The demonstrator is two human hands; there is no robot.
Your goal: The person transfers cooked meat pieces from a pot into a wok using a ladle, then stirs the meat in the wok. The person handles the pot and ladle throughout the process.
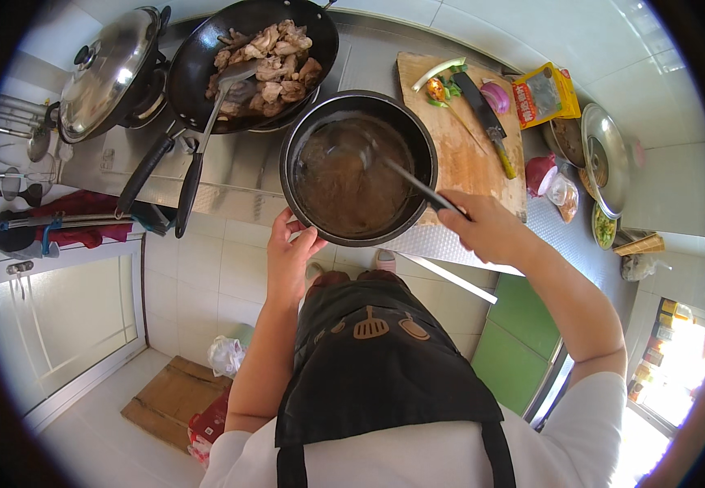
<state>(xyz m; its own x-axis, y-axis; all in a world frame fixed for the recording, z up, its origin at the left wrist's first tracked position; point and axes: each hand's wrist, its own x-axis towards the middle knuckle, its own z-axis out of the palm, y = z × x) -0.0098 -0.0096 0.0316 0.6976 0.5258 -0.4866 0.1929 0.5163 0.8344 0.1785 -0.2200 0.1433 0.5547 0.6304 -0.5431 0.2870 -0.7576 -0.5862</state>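
A deep black pot (411, 124) of brown liquid is in front of me, at the counter's front edge. My left hand (293, 253) steadies its near left side, thumb and fingers at the rim. In my right hand (482, 224) is the dark handle of a ladle (410, 177), whose head is dipped in the liquid and partly blurred. Behind and left of the pot, a black wok (191, 70) holds browned meat pieces (279, 64). A metal spatula (209, 122) rests across the wok with its black handle hanging over the counter edge.
To the right is a wooden cutting board (459, 177) with a cleaver (477, 104), a cut onion (496, 97) and scallion (438, 73). Beyond are a yellow packet (544, 94) and a metal lid (608, 158). At left stands a lidded pot (108, 73); utensils hang beside it.
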